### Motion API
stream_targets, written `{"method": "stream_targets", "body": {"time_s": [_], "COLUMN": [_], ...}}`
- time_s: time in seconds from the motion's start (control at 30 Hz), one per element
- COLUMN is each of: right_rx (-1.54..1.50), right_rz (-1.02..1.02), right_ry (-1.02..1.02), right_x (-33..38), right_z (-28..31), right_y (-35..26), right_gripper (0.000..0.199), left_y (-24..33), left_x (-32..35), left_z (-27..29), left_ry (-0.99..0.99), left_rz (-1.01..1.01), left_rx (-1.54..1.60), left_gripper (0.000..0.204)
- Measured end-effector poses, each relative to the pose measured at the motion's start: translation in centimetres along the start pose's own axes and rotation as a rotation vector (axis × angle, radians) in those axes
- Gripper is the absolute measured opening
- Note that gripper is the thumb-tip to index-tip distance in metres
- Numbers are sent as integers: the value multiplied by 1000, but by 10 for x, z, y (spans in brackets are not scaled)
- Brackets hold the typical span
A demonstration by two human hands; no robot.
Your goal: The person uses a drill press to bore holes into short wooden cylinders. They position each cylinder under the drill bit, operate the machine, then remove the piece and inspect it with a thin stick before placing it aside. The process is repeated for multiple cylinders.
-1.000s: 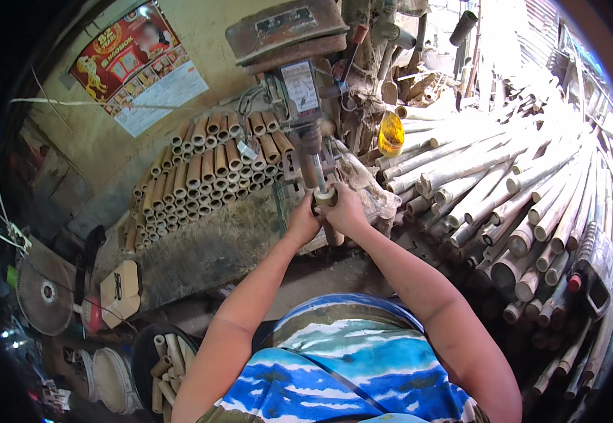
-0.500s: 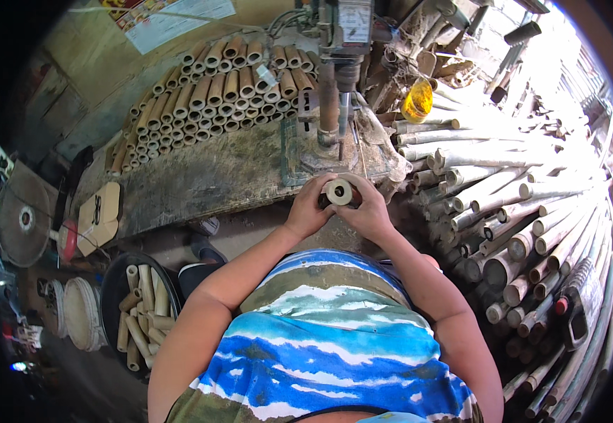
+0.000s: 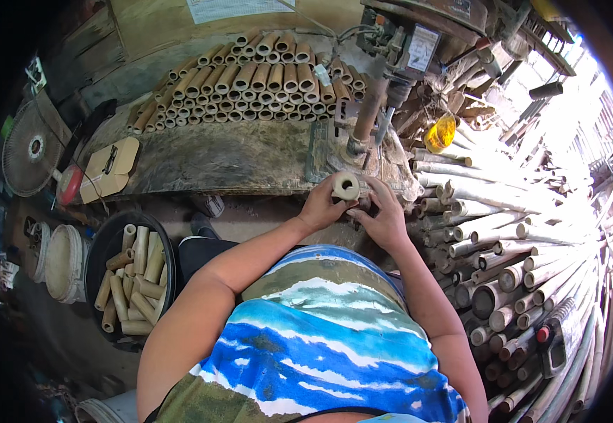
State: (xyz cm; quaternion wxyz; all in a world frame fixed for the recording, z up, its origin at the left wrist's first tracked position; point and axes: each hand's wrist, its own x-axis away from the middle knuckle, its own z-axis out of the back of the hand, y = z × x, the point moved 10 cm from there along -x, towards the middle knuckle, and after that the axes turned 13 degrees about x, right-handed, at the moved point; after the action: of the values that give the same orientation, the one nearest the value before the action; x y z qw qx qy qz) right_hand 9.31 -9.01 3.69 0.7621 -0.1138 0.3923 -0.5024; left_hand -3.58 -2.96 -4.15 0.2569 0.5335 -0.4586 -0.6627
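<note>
A short bamboo tube [image 3: 346, 185] is held upright just in front of the workbench, its pale cut end and dark round hole facing up. My left hand [image 3: 322, 206] is closed around its left side. Close on the tube's right, my right hand [image 3: 387, 217] has its fingers curved and its thumb apart, with a dark gap between them; its fingertips are at the tube's side. The lower part of the tube is hidden by the hands. Beyond them stands a drill press [image 3: 371, 116] on the workbench [image 3: 229, 158].
Stacked bamboo tubes [image 3: 250, 92] line the bench's back. A black tub [image 3: 171, 282] of cut tubes stands at left, near a fan [image 3: 33, 144] and an opened cardboard box [image 3: 113, 169]. Long bamboo poles [image 3: 504, 233] fill the right, with a yellow container [image 3: 440, 134] above and a handsaw [image 3: 553, 345].
My view has turned, so the bench and drill press sit further right. The tube has tilted in my left hand, and my right hand has loosened and moved slightly away from it.
</note>
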Motion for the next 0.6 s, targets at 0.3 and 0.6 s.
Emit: {"method": "stream_targets", "body": {"time_s": [0.3,0.6], "right_rx": [333,643], "right_rz": [-232,-627], "right_ry": [16,-83], "right_x": [18,-31], "right_z": [-1,-29], "right_y": [89,227], "right_gripper": [52,34], "left_y": [-74,-119], "left_x": [12,34], "left_z": [12,48], "left_ry": [351,662], "left_rz": [538,661], "left_rx": [922,1303], "left_gripper": [50,48]}}
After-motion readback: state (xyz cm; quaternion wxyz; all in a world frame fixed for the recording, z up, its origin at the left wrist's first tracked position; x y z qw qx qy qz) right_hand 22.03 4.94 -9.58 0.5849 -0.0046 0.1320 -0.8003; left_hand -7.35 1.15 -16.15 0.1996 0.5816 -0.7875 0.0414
